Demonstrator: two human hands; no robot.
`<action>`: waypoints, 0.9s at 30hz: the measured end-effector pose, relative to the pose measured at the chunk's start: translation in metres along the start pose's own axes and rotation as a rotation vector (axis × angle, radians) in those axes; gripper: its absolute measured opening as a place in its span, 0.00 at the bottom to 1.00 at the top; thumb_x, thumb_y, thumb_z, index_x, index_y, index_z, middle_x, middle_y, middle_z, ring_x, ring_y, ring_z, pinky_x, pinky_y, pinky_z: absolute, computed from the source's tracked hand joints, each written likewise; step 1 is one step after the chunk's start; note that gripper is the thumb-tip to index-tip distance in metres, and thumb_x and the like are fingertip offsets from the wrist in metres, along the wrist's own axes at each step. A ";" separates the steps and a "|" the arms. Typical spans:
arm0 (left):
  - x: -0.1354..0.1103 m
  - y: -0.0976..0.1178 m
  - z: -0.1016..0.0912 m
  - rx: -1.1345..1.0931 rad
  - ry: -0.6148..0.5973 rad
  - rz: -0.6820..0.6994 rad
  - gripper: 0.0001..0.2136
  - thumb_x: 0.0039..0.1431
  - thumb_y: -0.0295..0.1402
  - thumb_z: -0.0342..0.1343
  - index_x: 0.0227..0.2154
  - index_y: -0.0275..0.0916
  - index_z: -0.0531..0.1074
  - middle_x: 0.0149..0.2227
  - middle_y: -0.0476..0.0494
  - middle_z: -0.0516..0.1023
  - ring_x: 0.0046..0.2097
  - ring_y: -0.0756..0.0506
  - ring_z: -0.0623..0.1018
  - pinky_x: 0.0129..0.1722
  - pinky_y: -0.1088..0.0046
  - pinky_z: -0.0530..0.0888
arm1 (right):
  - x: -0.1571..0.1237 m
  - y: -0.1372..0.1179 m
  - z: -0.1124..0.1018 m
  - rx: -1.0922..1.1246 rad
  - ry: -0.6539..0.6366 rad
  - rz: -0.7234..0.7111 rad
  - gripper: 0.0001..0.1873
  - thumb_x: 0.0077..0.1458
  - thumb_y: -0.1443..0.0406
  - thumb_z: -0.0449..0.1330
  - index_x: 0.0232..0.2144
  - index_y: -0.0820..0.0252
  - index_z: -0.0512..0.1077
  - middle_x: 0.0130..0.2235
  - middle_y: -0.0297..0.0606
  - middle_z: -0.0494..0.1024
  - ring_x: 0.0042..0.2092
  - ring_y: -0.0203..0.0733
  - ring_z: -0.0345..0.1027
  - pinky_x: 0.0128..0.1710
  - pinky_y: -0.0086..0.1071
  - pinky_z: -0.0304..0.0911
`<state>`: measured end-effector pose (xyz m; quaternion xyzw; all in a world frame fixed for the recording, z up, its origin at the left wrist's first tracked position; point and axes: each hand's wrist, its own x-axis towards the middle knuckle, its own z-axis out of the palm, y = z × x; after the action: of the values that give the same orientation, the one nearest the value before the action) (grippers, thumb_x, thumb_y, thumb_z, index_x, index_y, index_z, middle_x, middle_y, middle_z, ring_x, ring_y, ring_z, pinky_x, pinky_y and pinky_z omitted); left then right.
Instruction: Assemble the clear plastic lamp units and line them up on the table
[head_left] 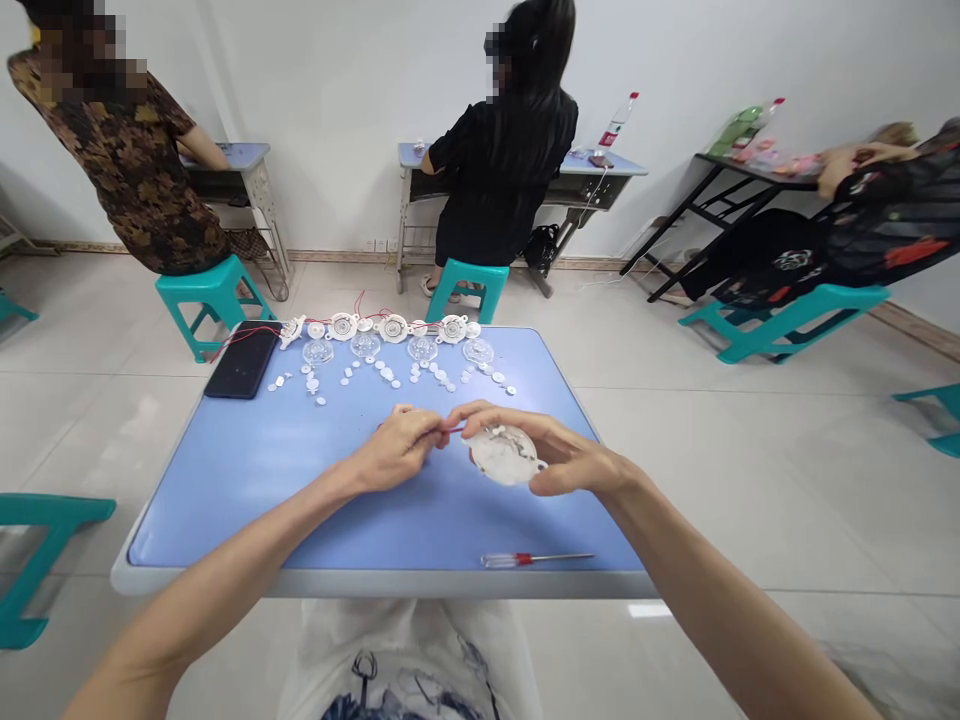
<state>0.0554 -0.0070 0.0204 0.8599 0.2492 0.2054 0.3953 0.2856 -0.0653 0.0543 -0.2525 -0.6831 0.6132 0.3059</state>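
Between the thumb and fingers of my right hand [559, 450] is a round white plastic housing [504, 456] with small side tabs, held tilted above the desk. A thin red wire [454, 430] runs from it to my left hand [405, 445], whose fingers are pinched closed on it. Below my right hand, a screwdriver [536, 560] with a clear and red handle lies near the desk's front edge. Similar white housings [394, 328] with red wires stand in a row along the far edge. Clear round covers [422, 348] and small white gears [386, 373] lie in front of them.
The blue desk [247, 500] has a black phone [242, 360] at its far left corner. Beyond it, several people sit on green stools [469, 278] at other desks along the wall. Another green stool [45, 540] stands at the left.
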 end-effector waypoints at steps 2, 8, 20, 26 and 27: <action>0.002 -0.004 -0.003 -0.161 0.062 -0.095 0.09 0.62 0.28 0.43 0.34 0.38 0.69 0.29 0.49 0.72 0.31 0.49 0.72 0.37 0.70 0.69 | 0.006 0.004 -0.004 0.008 0.055 0.017 0.33 0.45 0.54 0.65 0.54 0.51 0.67 0.61 0.41 0.57 0.54 0.50 0.60 0.50 0.41 0.59; 0.001 -0.008 0.000 -0.363 0.252 -0.162 0.18 0.54 0.24 0.46 0.48 0.39 0.67 0.35 0.48 0.71 0.28 0.53 0.66 0.28 0.76 0.64 | 0.018 0.026 0.001 0.009 0.231 0.152 0.27 0.51 0.56 0.63 0.53 0.51 0.68 0.54 0.39 0.64 0.43 0.41 0.64 0.44 0.35 0.61; 0.001 0.003 0.008 -0.118 0.429 -0.166 0.10 0.63 0.30 0.44 0.32 0.37 0.70 0.33 0.46 0.69 0.32 0.49 0.68 0.34 0.72 0.67 | 0.030 0.041 0.025 0.314 0.437 0.247 0.34 0.51 0.50 0.65 0.58 0.48 0.62 0.43 0.35 0.70 0.37 0.36 0.62 0.35 0.29 0.57; -0.004 0.009 0.007 -0.074 0.247 0.006 0.23 0.55 0.24 0.49 0.55 0.43 0.63 0.44 0.44 0.67 0.38 0.47 0.69 0.40 0.68 0.71 | 0.034 0.038 0.032 0.398 0.479 0.263 0.29 0.55 0.47 0.61 0.57 0.47 0.63 0.39 0.33 0.73 0.34 0.35 0.63 0.33 0.29 0.58; -0.004 0.010 0.007 -0.047 0.206 0.021 0.25 0.55 0.26 0.52 0.57 0.44 0.63 0.43 0.44 0.67 0.39 0.46 0.69 0.41 0.67 0.71 | 0.035 0.037 0.032 0.411 0.496 0.281 0.29 0.55 0.47 0.61 0.56 0.48 0.64 0.38 0.33 0.73 0.34 0.35 0.63 0.33 0.28 0.59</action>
<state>0.0583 -0.0191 0.0238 0.8273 0.2746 0.3024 0.3856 0.2372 -0.0578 0.0193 -0.4184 -0.4090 0.6940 0.4196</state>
